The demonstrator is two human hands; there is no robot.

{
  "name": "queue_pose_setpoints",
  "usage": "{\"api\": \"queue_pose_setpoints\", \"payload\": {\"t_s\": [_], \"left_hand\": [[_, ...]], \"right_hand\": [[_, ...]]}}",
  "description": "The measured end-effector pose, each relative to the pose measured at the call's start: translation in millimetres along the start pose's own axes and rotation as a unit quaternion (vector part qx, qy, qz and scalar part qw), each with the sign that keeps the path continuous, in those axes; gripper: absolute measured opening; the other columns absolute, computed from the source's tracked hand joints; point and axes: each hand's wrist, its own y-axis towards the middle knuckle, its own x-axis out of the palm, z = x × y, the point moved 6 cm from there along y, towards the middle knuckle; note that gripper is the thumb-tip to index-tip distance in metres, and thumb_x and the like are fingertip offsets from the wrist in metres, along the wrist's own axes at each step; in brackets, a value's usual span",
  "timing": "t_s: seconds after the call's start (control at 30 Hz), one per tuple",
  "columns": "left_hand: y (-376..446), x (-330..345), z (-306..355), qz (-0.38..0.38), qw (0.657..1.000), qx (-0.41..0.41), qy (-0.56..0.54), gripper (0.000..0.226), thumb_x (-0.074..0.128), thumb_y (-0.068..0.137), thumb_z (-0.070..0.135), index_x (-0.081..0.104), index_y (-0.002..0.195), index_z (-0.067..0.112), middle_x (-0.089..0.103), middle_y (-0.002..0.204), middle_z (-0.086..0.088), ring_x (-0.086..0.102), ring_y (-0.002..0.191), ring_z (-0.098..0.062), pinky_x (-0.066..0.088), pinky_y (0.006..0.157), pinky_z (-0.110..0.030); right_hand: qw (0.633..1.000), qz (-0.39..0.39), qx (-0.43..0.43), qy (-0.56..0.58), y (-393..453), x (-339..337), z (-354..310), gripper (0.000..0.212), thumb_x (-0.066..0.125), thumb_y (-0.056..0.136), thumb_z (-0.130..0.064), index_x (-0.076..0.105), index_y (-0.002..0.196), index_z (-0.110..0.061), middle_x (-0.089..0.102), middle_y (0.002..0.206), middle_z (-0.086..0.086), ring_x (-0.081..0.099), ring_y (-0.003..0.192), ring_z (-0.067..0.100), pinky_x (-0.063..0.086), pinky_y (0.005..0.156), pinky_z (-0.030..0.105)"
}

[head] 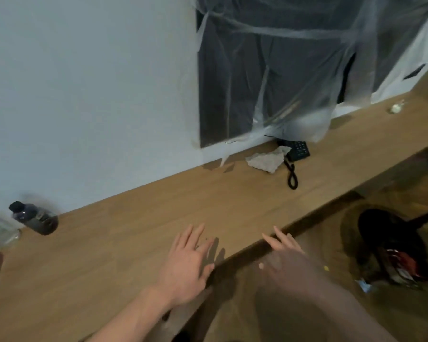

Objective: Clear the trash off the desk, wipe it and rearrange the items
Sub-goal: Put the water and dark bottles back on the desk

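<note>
Both hands are spread and hold nothing: the left hand [187, 262] lies over the desk [139, 233] near its front edge, the right hand [286, 260], blurred, just off that edge. Well beyond them, by the wall, a crumpled paper [266, 160] touches a phone [297, 149]; a bottle [35, 218] stands far left.

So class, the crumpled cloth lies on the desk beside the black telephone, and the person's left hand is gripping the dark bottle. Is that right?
Not quite. The left hand is open over the desk, gripping nothing; the dark bottle lies far off by the wall. The crumpled cloth does lie beside the black telephone. The head view shows it.
</note>
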Motion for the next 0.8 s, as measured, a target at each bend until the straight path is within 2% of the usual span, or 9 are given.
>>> {"api": "queue_pose_setpoints", "payload": {"t_s": [0.1,0.2,0.3,0.37,0.47,0.8], "left_hand": [[21,19,80,0.007,0.999,0.034,0.012,0.064,0.042,0.107,0.046,0.021,0.165,0.03,-0.01,0.173,0.003,-0.011,0.16,-0.025,-0.007,0.128,-0.04],[32,42,164,0.003,0.999,0.054,0.005,0.064,0.039,0.107,0.044,0.018,0.166,0.028,-0.011,0.173,0.0,-0.013,0.159,-0.026,-0.002,0.13,-0.044],[31,60,237,0.002,0.998,0.056,-0.024,0.066,0.038,0.108,0.045,0.011,0.166,0.031,-0.018,0.171,0.005,-0.023,0.156,-0.024,-0.009,0.128,-0.043],[28,69,280,0.003,0.998,0.048,-0.032,0.066,0.038,0.108,0.046,0.009,0.166,0.033,-0.023,0.17,0.008,-0.029,0.154,-0.021,-0.011,0.127,-0.044],[31,76,331,-0.018,0.998,0.053,-0.015,0.068,0.039,0.108,0.046,0.006,0.166,0.032,-0.026,0.169,0.006,-0.032,0.153,-0.022,-0.01,0.128,-0.049],[108,82,456,-0.024,0.995,0.096,0.028,0.068,0.04,0.108,0.044,0.006,0.166,0.03,-0.025,0.17,0.004,-0.03,0.154,-0.024,-0.009,0.128,-0.05]], "right_hand": [[0.999,0.024,0.029,0.038,-39,-19,85,0.072,0.06,0.098,-0.055,0.026,0.161,-0.045,-0.006,0.17,-0.024,-0.008,0.16,0.013,0.014,0.128,0.042],[0.998,0.044,0.037,0.012,-75,-37,167,0.079,0.06,0.098,-0.056,0.017,0.162,-0.046,-0.011,0.163,-0.026,-0.004,0.161,0.017,0.012,0.13,0.038],[0.997,0.033,0.065,-0.018,-109,-57,228,0.078,0.055,0.101,-0.057,0.009,0.163,-0.046,-0.018,0.169,-0.017,-0.009,0.16,0.019,0.01,0.13,0.041],[0.998,0.029,0.061,-0.013,-131,-74,258,0.077,0.054,0.102,-0.054,0.008,0.163,-0.047,-0.019,0.17,-0.016,-0.013,0.159,0.017,0.008,0.131,0.043],[0.999,0.022,0.041,0.005,-153,-96,294,0.075,0.054,0.102,-0.053,0.011,0.164,-0.045,-0.019,0.171,-0.015,-0.014,0.159,0.015,0.004,0.129,0.04],[0.997,0.047,0.04,0.047,-161,-162,425,0.075,0.056,0.102,-0.054,0.014,0.164,-0.044,-0.014,0.172,-0.014,-0.014,0.159,0.015,0.003,0.128,0.039]]}}
